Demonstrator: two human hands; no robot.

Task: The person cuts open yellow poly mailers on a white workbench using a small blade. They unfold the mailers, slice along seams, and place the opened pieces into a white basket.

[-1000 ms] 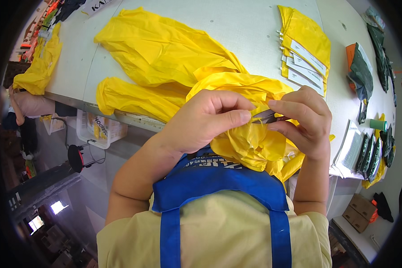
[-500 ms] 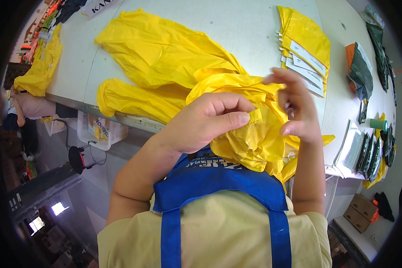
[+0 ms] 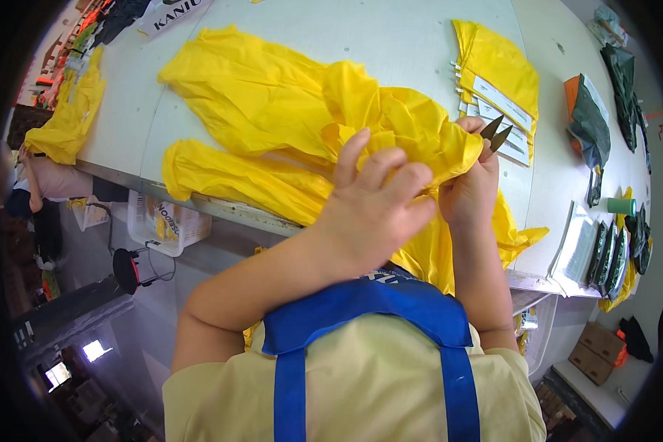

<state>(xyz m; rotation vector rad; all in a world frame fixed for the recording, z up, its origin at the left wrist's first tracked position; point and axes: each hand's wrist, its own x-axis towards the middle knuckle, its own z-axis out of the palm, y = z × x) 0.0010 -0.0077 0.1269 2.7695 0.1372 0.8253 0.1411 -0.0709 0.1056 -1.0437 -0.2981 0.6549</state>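
Note:
A crumpled yellow garment (image 3: 265,103) of thin, smooth cloth spreads over the table, its two long legs or sleeves reaching to the left. My right hand (image 3: 470,188) is closed at the garment's bunched right part and pinches its edge. The same hand keeps a small pair of thread snips (image 3: 497,134), whose dark, pointed blades stick out past the fingers, parted. Over the middle of the garment, my left hand (image 3: 379,202) has its fingers spread and grips nothing. Part of the cloth falls toward my blue apron (image 3: 368,313).
A stack of folded yellow items with white tags (image 3: 497,81) lies at the far right of the table (image 3: 405,44). Dark green packets (image 3: 608,250) and a green roll (image 3: 621,206) are further right. Left, a clear bin (image 3: 158,221) hangs below the table edge; another person (image 3: 40,184) is beyond.
My left hand has let go of the cloth and opened. My right hand has closed on the garment's edge, and the snips' blades now show. The bunched cloth has shifted up and away from me.

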